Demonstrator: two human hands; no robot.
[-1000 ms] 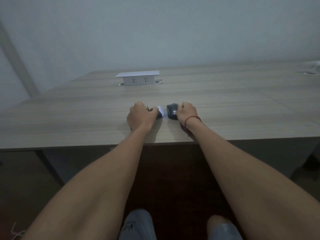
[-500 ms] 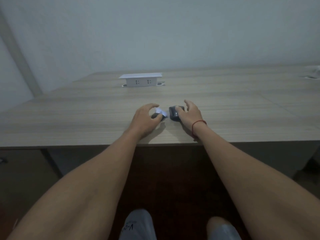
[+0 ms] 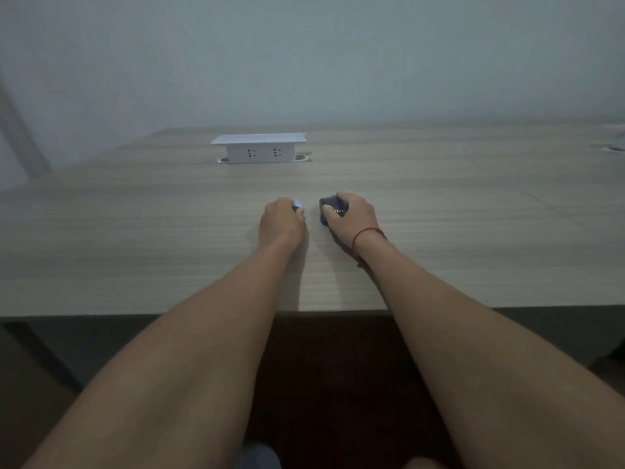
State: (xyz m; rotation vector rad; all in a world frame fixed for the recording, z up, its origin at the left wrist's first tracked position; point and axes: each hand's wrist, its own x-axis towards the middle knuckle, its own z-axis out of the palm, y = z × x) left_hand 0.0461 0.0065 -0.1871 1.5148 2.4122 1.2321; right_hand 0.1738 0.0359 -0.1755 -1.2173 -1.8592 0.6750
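Our right hand [image 3: 351, 216] grips the small dark rounded case [image 3: 329, 209], our left hand [image 3: 280, 221] pinches its small white-tipped piece [image 3: 298, 205]; both lie nearer us than the white socket box [image 3: 258, 148], apart, not yet joined.

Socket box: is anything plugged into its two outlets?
No. Both outlets on the white socket box show bare, and no plug or cable runs to it across the table.
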